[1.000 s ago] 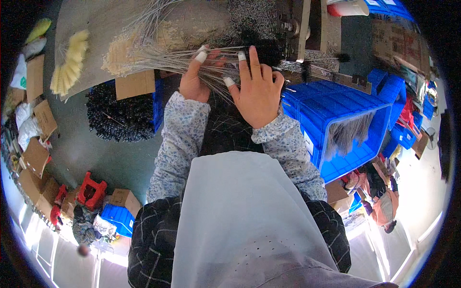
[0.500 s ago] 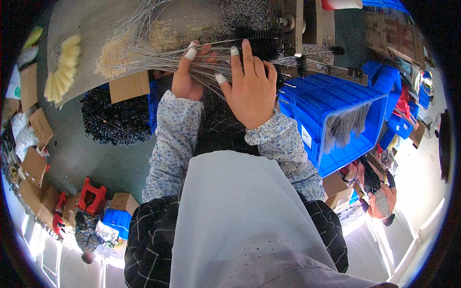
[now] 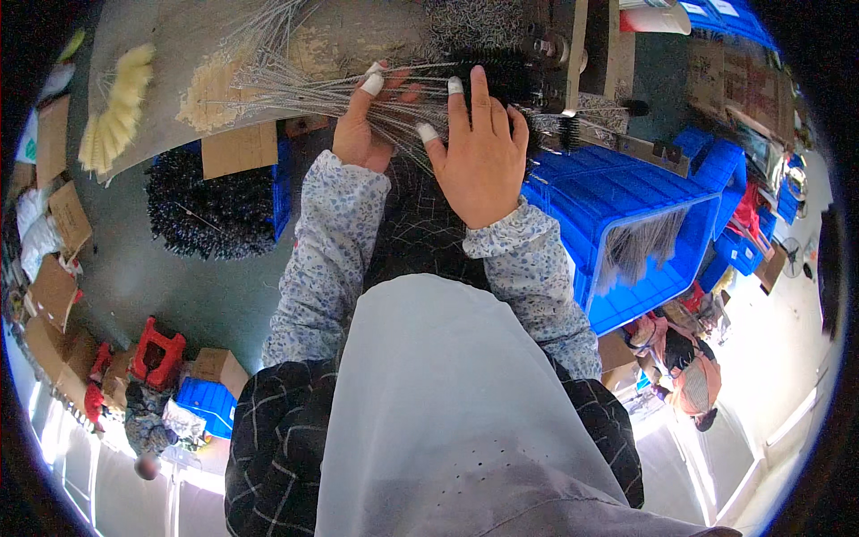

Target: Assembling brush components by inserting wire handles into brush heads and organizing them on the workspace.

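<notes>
My left hand [image 3: 362,134], white tape on its thumb tip, closes around a fanned bundle of thin twisted-wire brush stems [image 3: 300,97] at the edge of the bench. To its right my right hand [image 3: 488,161] rests with fingers stretched out over the stems and the black bristle heads [image 3: 501,70]. Tape also covers two of its fingertips. The bristle heads lie beyond and beside my right fingers, partly hidden by them. More loose wire stems [image 3: 273,31] spread out on the bench farther back.
Metal fixture [image 3: 546,49] stands at the bench's right, beside a heap of small wire pieces [image 3: 465,25]. Blue crate [image 3: 617,197] with wires sits to my right. Black-bristled brushes [image 3: 201,210] fill a box at left; pale yellow bristles [image 3: 116,112] lie on the bench. Other people are in the background.
The whole view has shifted slightly, with the bench and both hands sitting a little farther right in the picture. The hands' pose on the bundle looks nearly the same.
</notes>
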Tool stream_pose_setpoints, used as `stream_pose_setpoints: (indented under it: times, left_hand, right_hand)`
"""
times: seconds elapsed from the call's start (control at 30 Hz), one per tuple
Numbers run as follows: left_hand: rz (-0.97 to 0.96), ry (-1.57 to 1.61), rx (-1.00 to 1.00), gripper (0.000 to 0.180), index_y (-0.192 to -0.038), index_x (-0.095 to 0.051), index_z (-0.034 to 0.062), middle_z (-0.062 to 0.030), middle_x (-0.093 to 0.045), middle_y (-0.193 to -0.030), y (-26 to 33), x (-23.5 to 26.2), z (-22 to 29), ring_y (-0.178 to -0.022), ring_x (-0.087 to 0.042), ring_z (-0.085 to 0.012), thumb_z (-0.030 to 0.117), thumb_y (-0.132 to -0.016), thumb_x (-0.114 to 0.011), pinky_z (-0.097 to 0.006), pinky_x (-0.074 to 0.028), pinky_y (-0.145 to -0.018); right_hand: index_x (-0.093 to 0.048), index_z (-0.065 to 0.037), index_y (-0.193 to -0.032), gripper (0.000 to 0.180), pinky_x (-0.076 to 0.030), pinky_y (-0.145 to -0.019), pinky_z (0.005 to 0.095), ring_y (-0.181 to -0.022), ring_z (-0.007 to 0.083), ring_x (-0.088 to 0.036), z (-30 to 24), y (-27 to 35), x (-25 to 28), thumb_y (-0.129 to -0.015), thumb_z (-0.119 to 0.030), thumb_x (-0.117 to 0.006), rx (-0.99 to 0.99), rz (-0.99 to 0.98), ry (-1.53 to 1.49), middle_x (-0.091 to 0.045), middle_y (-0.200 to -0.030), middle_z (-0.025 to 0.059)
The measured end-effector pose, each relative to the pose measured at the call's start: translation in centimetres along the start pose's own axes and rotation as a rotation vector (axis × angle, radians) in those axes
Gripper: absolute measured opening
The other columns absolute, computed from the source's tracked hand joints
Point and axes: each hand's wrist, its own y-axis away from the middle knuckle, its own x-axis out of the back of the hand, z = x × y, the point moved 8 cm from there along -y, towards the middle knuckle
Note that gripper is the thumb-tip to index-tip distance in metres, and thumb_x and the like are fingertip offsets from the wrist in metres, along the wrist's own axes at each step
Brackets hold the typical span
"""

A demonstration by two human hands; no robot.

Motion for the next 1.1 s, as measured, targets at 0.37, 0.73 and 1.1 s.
stream_pose_setpoints:
  times: [0.37,0.73,1.1]
  left_hand:
    - [-0.023,-0.010,0.013,0.031,-0.111,-0.043,0.0073,-0.0117,-0.052,-0.103,0.1,-0.7,0.4,-0.090,-0.053,-0.0244,0.019,-0.082,-0.048,-0.038,-0.045,-0.077]
    - [0.019,-0.006,0.016,0.028,-0.107,-0.045,0.0055,-0.0121,-0.053,-0.100,0.0,-0.4,0.5,-0.089,-0.053,-0.0245,0.017,-0.082,-0.048,-0.038,-0.044,-0.078]
    - [0.003,-0.012,-0.006,0.026,-0.106,-0.045,0.0048,-0.0138,-0.053,-0.100,0.3,-1.1,1.0,-0.089,-0.053,-0.0257,0.015,-0.082,-0.048,-0.038,-0.044,-0.078]
  right_hand:
    - [-0.047,0.000,-0.108,0.051,-0.029,-0.089,0.0427,-0.100,0.0270,-0.043,0.2,0.4,0.5,-0.068,-0.030,-0.058,-0.006,0.011,-0.074,-0.035,-0.122,0.0193]
    - [-0.046,0.001,-0.108,0.051,-0.027,-0.093,0.0447,-0.103,0.0293,-0.043,0.7,0.1,0.6,-0.069,-0.030,-0.058,-0.011,-0.013,-0.119,-0.037,-0.120,0.0207]
    - [-0.047,0.002,-0.105,0.048,-0.034,-0.090,0.0384,-0.101,0.0322,-0.045,0.6,0.1,1.3,-0.068,-0.025,-0.060,0.010,0.048,-0.154,-0.036,-0.119,0.0239]
